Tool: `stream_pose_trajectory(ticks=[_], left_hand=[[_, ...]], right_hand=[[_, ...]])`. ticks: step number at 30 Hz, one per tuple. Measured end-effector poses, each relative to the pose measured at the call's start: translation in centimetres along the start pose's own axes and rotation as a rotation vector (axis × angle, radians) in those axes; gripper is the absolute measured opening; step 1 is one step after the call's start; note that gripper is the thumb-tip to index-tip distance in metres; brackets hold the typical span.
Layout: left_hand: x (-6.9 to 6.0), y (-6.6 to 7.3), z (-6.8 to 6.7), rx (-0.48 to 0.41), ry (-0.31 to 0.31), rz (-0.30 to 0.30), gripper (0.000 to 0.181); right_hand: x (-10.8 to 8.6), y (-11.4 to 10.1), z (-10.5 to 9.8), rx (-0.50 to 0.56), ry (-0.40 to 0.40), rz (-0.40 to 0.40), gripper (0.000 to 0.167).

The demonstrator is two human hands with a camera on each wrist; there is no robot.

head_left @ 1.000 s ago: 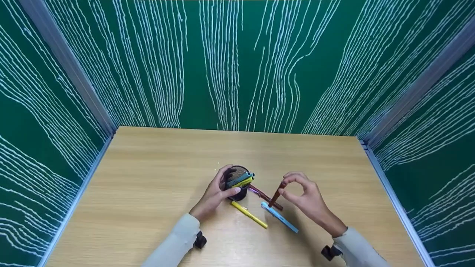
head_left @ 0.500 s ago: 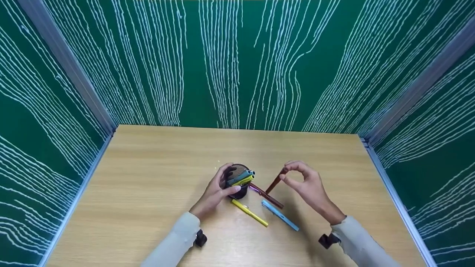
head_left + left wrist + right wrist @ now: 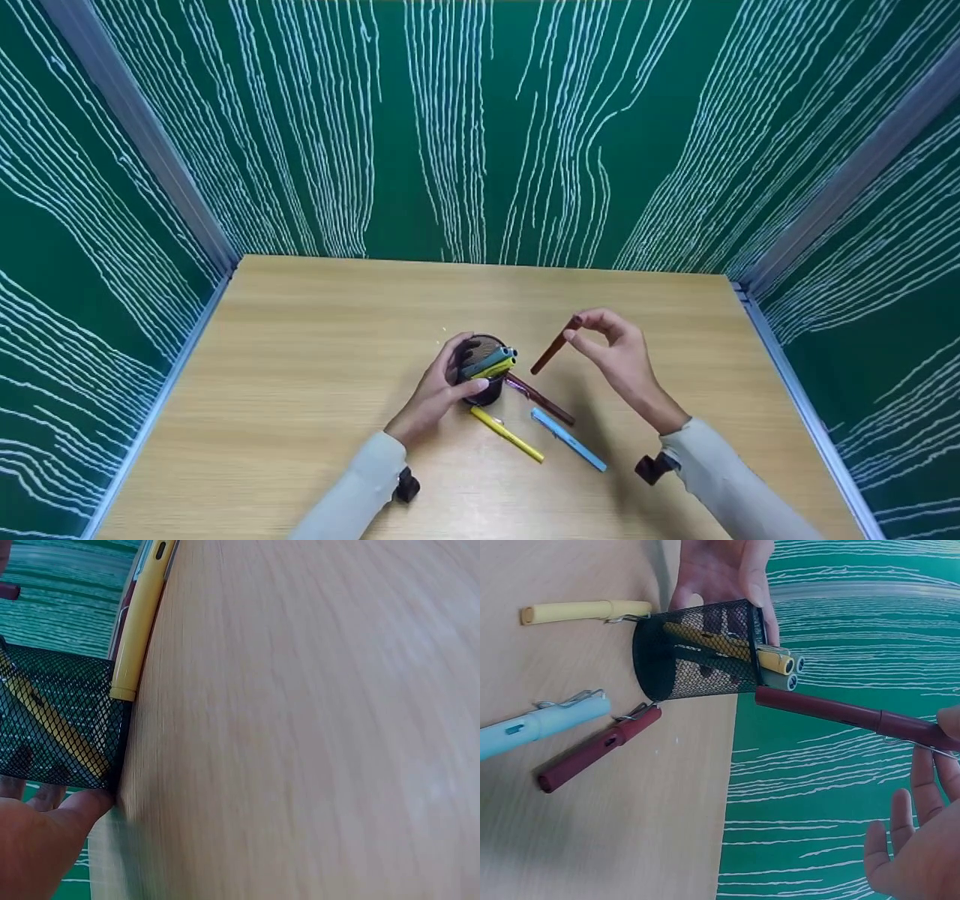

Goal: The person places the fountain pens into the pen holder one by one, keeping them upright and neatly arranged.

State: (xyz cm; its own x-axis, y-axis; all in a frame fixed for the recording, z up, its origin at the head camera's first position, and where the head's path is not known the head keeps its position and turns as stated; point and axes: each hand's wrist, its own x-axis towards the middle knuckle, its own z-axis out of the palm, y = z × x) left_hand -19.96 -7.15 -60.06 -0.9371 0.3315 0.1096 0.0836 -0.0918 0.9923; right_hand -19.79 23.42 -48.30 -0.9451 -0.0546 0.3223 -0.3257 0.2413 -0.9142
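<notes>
My left hand (image 3: pixel 435 394) grips a black mesh pen cup (image 3: pixel 651 664) that stands on the table. Inside the cup lean a yellow pen (image 3: pixel 493 368) and two grey-green pens (image 3: pixel 484 361), their ends poking past the rim. Between thumb and fingertips, my right hand (image 3: pixel 624 364) pinches a dark red pen (image 3: pixel 555 346) near its clip end. This pen hangs tilted in the air, right of the cup, its free end near the rim in the right wrist view. My other right fingers are spread in that view.
On the table (image 3: pixel 337 315) in front and right of the cup lie a yellow pen (image 3: pixel 507 434), a light blue pen (image 3: pixel 568 439) and a second dark red pen (image 3: pixel 546 402). Green walls (image 3: pixel 390 150) with white lines enclose the table at the back and sides.
My right hand has lifted the dark red pen up and away from above the light blue pen, tilting it more toward the cup. The left hand and cup stay in place.
</notes>
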Motion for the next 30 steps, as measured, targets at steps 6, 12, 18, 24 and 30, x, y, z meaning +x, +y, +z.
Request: stream_pose_trajectory(ticks=[6, 12, 18, 24, 30], left_hand=[[0.2, 0.1, 0.3, -0.016, -0.012, 0.008, 0.086], [0.2, 0.2, 0.4, 0.013, -0.012, -0.018, 0.087], [0.0, 0.4, 0.8, 0.023, -0.011, -0.032, 0.087], [-0.2, 0.2, 0.3, 0.015, -0.008, -0.001, 0.087], [0.0, 0.1, 0.2, -0.021, 0.005, 0.008, 0.087]], right_hand=[[1.0, -0.2, 0.2, 0.039, 0.03, -0.004, 0.013], [2.0, 0.0, 0.4, 0.077, 0.056, 0.028, 0.016], [2.4, 0.5, 0.9, 0.121, 0.083, 0.04, 0.019], [3.1, 0.7, 2.4, 0.149, 0.087, 0.046, 0.017], [3.9, 0.8, 3.8, 0.178, 0.083, 0.041, 0.015]])
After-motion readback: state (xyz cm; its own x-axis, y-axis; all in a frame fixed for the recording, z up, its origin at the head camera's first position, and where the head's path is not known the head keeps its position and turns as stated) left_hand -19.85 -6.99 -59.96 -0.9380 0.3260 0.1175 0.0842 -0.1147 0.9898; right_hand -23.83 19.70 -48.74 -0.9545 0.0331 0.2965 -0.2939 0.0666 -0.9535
